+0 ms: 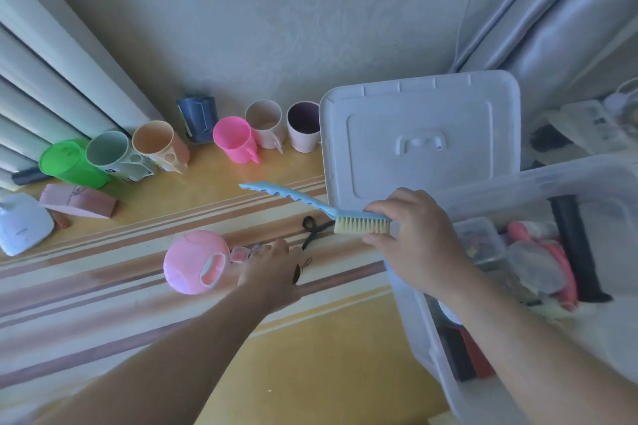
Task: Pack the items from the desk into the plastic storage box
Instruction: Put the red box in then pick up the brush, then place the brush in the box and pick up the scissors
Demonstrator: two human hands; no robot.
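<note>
My right hand (412,238) grips the bristle end of a blue brush (300,201) with pale bristles, held just left of the clear plastic storage box (424,331). The brush handle points up and left over the desk. My left hand (271,267) reaches over the striped desk with its fingertips at a small pink transparent piece (240,254) beside a round pink container (191,262). Whether the fingers hold that piece is hidden. The box holds several pink, clear and black items. Its white lid (419,138) leans upright behind it.
Several cups line the back of the desk: green (70,162), grey-green (110,153), peach (157,141), dark blue (198,117), pink (233,140), beige (266,122), mauve (303,124). Black scissors (312,229), a pink wedge (77,200) and a white device (20,222) lie on the desk.
</note>
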